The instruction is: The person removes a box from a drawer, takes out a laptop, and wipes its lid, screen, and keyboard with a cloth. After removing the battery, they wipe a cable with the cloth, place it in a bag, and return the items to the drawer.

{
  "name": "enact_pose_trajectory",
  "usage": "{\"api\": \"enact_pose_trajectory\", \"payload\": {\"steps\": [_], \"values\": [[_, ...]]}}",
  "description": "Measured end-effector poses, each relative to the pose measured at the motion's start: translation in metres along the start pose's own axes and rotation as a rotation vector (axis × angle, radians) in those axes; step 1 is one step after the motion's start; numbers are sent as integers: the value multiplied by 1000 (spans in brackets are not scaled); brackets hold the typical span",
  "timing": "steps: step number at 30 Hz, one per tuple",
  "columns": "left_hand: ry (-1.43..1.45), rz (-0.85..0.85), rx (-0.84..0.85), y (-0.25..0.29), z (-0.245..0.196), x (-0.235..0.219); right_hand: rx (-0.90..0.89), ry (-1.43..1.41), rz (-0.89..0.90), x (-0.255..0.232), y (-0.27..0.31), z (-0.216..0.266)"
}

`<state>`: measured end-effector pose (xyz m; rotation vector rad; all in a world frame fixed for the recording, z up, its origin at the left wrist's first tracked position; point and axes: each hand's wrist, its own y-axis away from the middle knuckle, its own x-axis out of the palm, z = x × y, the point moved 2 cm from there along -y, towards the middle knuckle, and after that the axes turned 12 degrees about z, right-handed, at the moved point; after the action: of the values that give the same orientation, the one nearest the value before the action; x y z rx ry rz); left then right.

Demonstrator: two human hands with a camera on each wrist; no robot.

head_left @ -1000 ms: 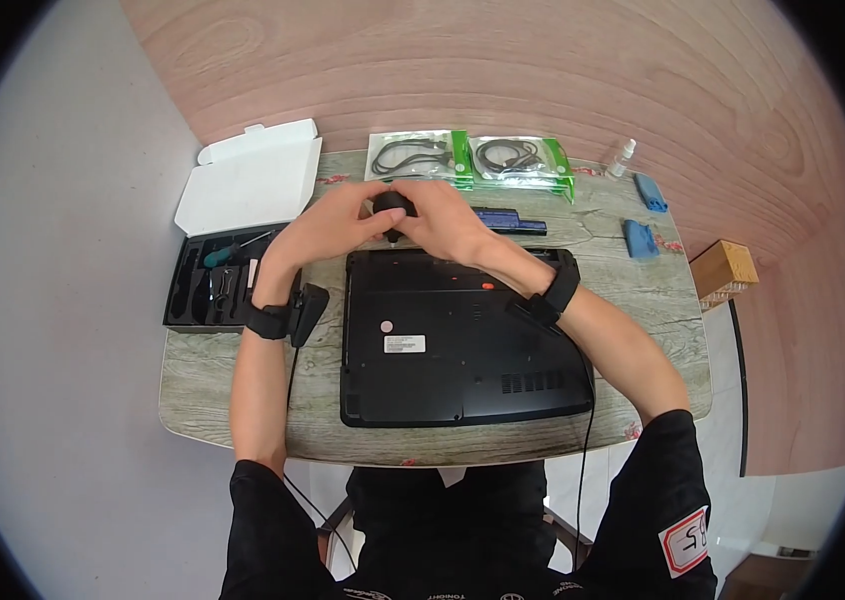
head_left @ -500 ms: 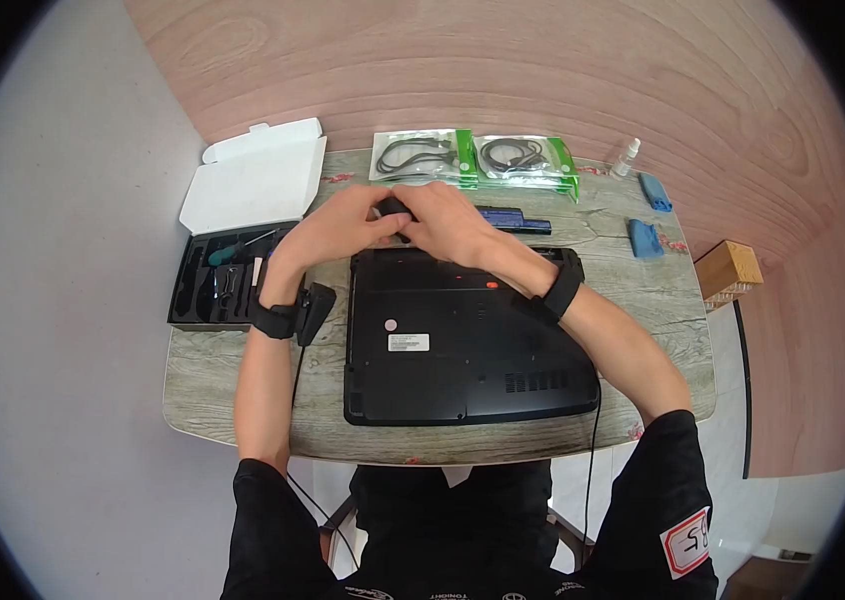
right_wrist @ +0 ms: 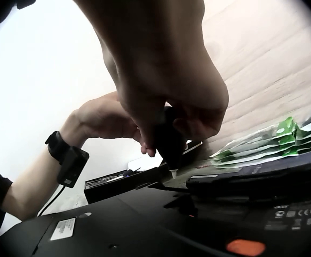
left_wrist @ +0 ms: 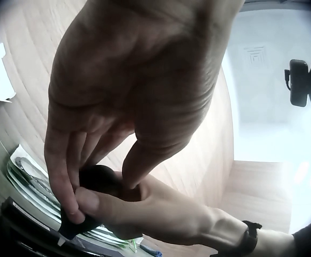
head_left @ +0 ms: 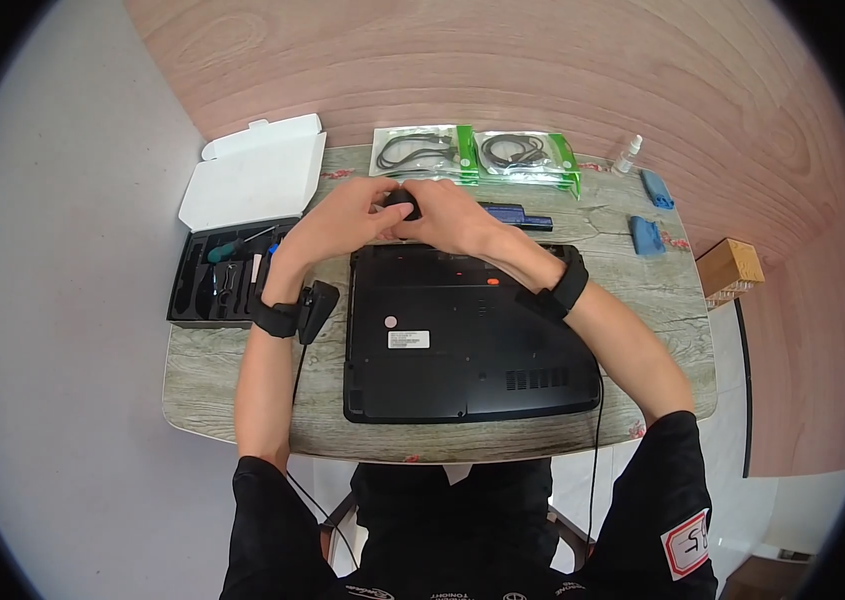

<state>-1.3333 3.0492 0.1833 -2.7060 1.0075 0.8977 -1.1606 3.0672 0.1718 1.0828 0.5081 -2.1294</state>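
A black air blower (head_left: 403,203), a rubber bulb with a pale nozzle, is held between both hands over the far edge of an upturned black laptop (head_left: 443,385). My left hand (head_left: 341,222) curls its fingers around the bulb from the left. From the other side my right hand (head_left: 448,215) grips it, thumb (left_wrist: 88,201) across the front. In the right wrist view the blower (right_wrist: 170,140) points its nozzle down close over the laptop's rear edge. A laptop battery (head_left: 518,216) lies behind the laptop, partly covered by my right hand in the head view.
On the left sits an open tool box (head_left: 193,285) with a green screwdriver (head_left: 228,250) inside and its white lid (head_left: 253,175) raised. Bagged cables (head_left: 418,152) line the back. At the right are a spray bottle (head_left: 629,155) and blue cloths (head_left: 647,235).
The blower has shifted slightly right with both hands around it, and its nozzle, seen in the head view earlier, is now hidden by fingers. The laptop stays put.
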Motion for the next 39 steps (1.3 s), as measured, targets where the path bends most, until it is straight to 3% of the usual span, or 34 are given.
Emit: {"api": "enact_pose_trajectory", "payload": {"steps": [6,9,14,21,24,27,34,39], "values": [[12,-12,-8,2,-1,-9,-104,-76,-192,1,-2,-5],[-24,-61,78,2,-1,-1,-101,-147,-155,4,-5,-11],[-62,-5,-7,-5,17,-7,-13,-155,-129,6,-9,-15],[5,-102,52,0,12,1,-130,-58,-217,9,-3,-23],[-4,-24,68,-8,13,-1,-91,-99,-200,-5,5,-19],[182,39,129,-16,17,5,-16,-89,-124,-16,11,-12],[109,-45,95,-13,2,9,91,31,77,-18,16,-15],[29,-149,223,-24,12,23,52,119,46,-20,23,-22]]}}
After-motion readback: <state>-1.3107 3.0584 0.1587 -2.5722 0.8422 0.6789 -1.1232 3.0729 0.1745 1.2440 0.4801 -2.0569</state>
